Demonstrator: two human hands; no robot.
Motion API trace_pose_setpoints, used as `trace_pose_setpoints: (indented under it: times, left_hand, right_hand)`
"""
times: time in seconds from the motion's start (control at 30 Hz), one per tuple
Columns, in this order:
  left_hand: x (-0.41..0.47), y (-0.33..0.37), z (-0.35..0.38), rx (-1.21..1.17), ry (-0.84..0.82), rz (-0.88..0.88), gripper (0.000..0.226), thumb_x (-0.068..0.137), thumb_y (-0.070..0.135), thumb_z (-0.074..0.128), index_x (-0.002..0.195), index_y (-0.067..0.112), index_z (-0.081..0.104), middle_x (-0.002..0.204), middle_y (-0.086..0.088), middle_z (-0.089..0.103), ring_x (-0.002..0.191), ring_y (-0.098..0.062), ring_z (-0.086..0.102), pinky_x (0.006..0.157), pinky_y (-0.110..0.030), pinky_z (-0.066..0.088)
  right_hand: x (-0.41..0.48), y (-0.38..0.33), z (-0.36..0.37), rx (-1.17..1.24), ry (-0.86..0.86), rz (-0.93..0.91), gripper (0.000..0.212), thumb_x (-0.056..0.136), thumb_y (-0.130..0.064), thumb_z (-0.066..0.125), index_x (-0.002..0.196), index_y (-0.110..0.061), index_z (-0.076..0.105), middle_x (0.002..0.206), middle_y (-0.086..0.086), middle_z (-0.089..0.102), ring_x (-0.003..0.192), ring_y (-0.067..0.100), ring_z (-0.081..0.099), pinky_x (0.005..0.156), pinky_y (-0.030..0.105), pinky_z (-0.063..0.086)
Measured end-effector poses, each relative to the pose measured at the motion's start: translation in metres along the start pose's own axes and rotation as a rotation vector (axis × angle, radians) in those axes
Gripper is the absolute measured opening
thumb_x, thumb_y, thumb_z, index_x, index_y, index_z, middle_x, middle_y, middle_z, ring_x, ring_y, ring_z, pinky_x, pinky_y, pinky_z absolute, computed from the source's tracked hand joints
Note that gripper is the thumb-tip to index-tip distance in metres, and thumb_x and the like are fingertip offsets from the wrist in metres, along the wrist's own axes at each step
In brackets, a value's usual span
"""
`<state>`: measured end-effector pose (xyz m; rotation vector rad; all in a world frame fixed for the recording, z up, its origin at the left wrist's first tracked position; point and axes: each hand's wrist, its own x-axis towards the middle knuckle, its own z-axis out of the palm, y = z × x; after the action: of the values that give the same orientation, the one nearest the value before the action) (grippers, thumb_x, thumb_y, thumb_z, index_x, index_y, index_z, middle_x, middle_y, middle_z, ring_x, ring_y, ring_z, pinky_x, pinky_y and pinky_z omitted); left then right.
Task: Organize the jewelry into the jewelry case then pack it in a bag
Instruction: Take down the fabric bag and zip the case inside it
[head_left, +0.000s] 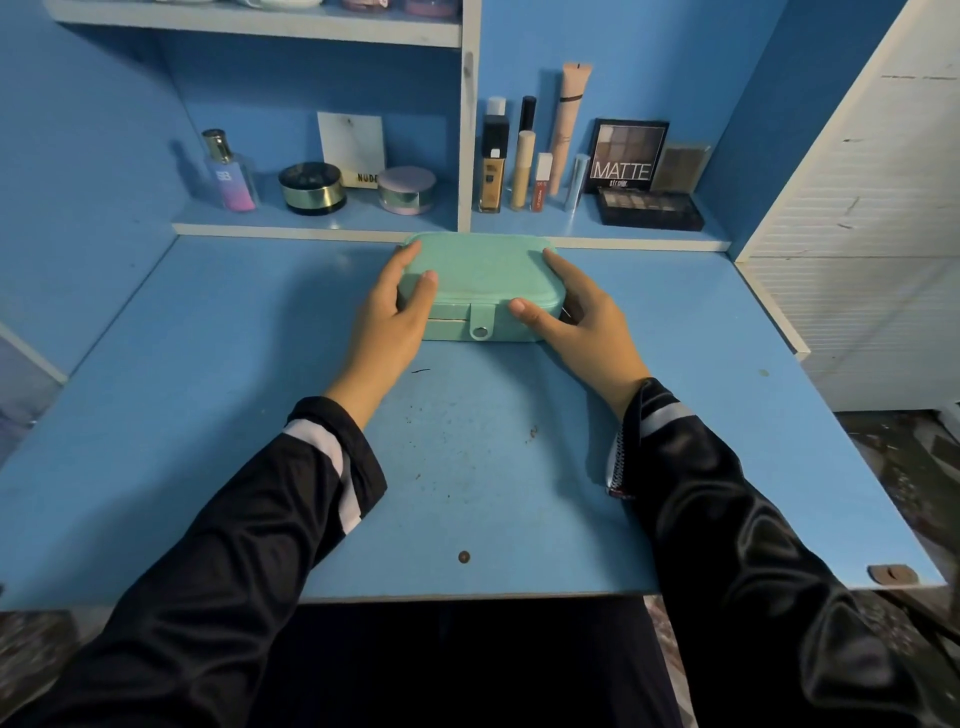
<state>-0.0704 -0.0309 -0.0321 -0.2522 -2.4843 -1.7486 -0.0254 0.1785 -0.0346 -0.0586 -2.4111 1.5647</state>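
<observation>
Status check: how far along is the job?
Done, apparently: the case is shut, tab down over its front, and no loose jewelry shows on the desk. In hand: the left hand and right hand grip the case's ends. Left: packing it; no bag is in view.

The shut jewelry case (483, 275) hides its contents, and its front corners lie under the left hand (390, 317) and the right hand (579, 319). Far beyond the hands, the jars (400, 6) on the upper shelf (260, 26) are cut off by the top edge, and the print on the small tube (542, 182) past the right hand is too small to read.
</observation>
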Motion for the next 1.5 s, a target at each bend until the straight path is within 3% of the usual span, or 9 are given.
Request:
trace_pose_setpoints:
  times: [0.1, 0.17, 0.43, 0.53, 0.67, 0.87, 1.27, 1.4, 1.5]
  left_hand:
    - [0.001, -0.001, 0.0, -0.02, 0.006, 0.017, 0.045, 0.101, 0.034, 0.051, 0.145, 0.03, 0.045, 0.145, 0.012, 0.048, 0.131, -0.002, 0.045, 0.109, -0.018, 0.033]
    - [0.001, 0.0, 0.001, -0.025, 0.008, 0.022, 0.045, 0.101, 0.033, 0.051, 0.145, 0.029, 0.045, 0.152, 0.01, 0.042, 0.138, -0.005, 0.038, 0.114, -0.023, 0.031]
    - [0.002, 0.011, 0.025, -0.041, -0.024, 0.013, 0.047, 0.099, 0.038, 0.053, 0.145, 0.031, 0.044, 0.15, 0.007, 0.046, 0.137, -0.009, 0.042, 0.115, -0.033, 0.034]
    - [0.002, 0.021, 0.046, -0.07, -0.039, 0.011, 0.047, 0.1, 0.033, 0.053, 0.146, 0.028, 0.043, 0.15, 0.009, 0.044, 0.137, -0.005, 0.039, 0.111, -0.021, 0.032]
    - [0.006, 0.032, 0.079, -0.086, -0.063, 0.02, 0.047, 0.099, 0.034, 0.055, 0.145, 0.028, 0.044, 0.147, 0.012, 0.045, 0.122, 0.008, 0.037, 0.098, -0.01, 0.029]
    - [0.011, 0.05, 0.128, -0.115, -0.128, -0.004, 0.049, 0.098, 0.037, 0.057, 0.145, 0.029, 0.043, 0.124, 0.02, 0.045, 0.11, 0.009, 0.038, 0.087, -0.006, 0.032]
    - [0.02, 0.065, 0.172, -0.125, -0.12, -0.001, 0.052, 0.097, 0.039, 0.057, 0.146, 0.029, 0.043, 0.146, 0.007, 0.049, 0.13, -0.008, 0.045, 0.094, -0.014, 0.032]
    - [0.02, 0.063, 0.171, -0.144, -0.129, 0.016, 0.052, 0.098, 0.037, 0.057, 0.146, 0.028, 0.042, 0.148, 0.008, 0.046, 0.132, -0.007, 0.043, 0.097, -0.015, 0.032]
    - [0.019, 0.063, 0.17, -0.163, -0.133, 0.026, 0.051, 0.098, 0.036, 0.057, 0.146, 0.028, 0.042, 0.148, 0.009, 0.045, 0.131, -0.004, 0.041, 0.099, -0.014, 0.031]
  right_hand:
    - [0.0, -0.001, -0.004, 0.022, -0.023, -0.013, 0.085, 0.069, -0.063, 0.073, 0.141, -0.028, 0.046, 0.131, -0.011, 0.059, 0.116, 0.001, 0.058, 0.103, 0.032, 0.047]
    - [0.0, -0.001, -0.005, 0.043, -0.042, -0.009, 0.077, 0.075, -0.053, 0.075, 0.142, -0.027, 0.047, 0.123, -0.012, 0.062, 0.107, 0.0, 0.06, 0.099, 0.027, 0.048]
    - [0.006, 0.009, -0.028, 0.104, -0.018, 0.026, 0.057, 0.082, -0.053, 0.067, 0.135, -0.035, 0.052, 0.123, -0.011, 0.064, 0.113, 0.005, 0.06, 0.104, 0.038, 0.047]
    - [0.008, 0.015, -0.045, 0.099, 0.02, 0.044, 0.049, 0.085, -0.048, 0.067, 0.131, -0.036, 0.055, 0.111, 0.002, 0.07, 0.095, 0.012, 0.064, 0.097, 0.04, 0.051]
    - [0.013, 0.025, -0.072, 0.12, 0.073, 0.06, 0.043, 0.088, -0.039, 0.067, 0.13, -0.032, 0.057, 0.121, -0.006, 0.066, 0.107, 0.009, 0.063, 0.098, 0.031, 0.05]
    - [0.017, 0.044, -0.114, 0.126, 0.168, 0.079, 0.038, 0.09, -0.036, 0.066, 0.127, -0.031, 0.06, 0.123, -0.011, 0.064, 0.111, 0.005, 0.061, 0.099, 0.027, 0.048]
    - [0.024, 0.056, -0.142, 0.07, 0.266, 0.068, 0.038, 0.091, -0.034, 0.064, 0.128, -0.027, 0.061, 0.121, -0.014, 0.062, 0.106, 0.001, 0.06, 0.095, 0.022, 0.048]
    - [0.025, 0.058, -0.14, 0.045, 0.28, 0.075, 0.039, 0.09, -0.038, 0.064, 0.128, -0.03, 0.06, 0.124, -0.013, 0.062, 0.112, 0.004, 0.058, 0.101, 0.028, 0.048]
    - [0.024, 0.056, -0.138, 0.02, 0.308, 0.076, 0.038, 0.091, -0.038, 0.063, 0.128, -0.03, 0.061, 0.117, -0.015, 0.063, 0.104, 0.009, 0.061, 0.095, 0.024, 0.05]
